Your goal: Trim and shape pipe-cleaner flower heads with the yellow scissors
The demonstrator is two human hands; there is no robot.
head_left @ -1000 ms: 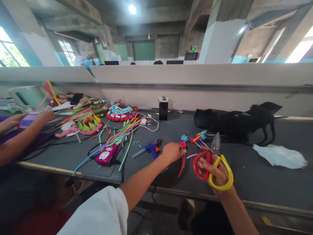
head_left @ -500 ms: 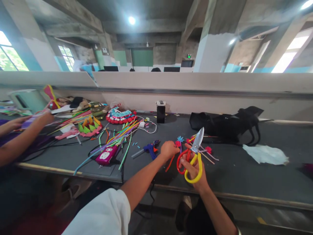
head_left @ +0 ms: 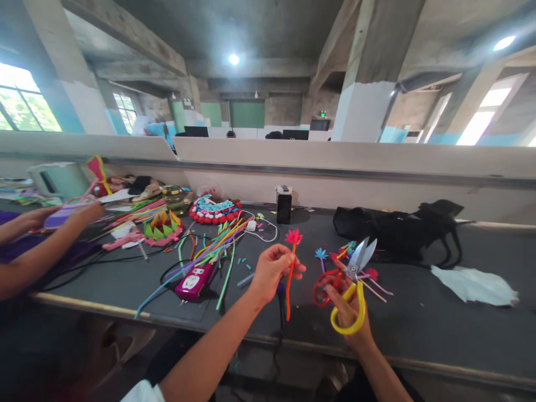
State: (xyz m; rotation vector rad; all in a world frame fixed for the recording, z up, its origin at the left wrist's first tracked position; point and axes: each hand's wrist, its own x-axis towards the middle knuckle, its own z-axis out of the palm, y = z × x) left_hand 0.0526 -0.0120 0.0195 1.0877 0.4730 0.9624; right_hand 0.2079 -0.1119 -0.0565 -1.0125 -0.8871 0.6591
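The left hand (head_left: 274, 272) pinches a red flower (head_left: 293, 237) on an orange stem, held above the desk (head_left: 419, 329); the right hand (head_left: 348, 306) grips scissors (head_left: 354, 271), blades parted, near a blue flower (head_left: 321, 254); a purple power strip (head_left: 195, 281) lies beside colored stems (head_left: 213, 240).

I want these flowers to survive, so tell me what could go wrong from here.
The parted blades of the scissors in the right hand might nick the blue flower nearby. The orange stem, pinched near its pink flower, could bend or slip from the left hand.
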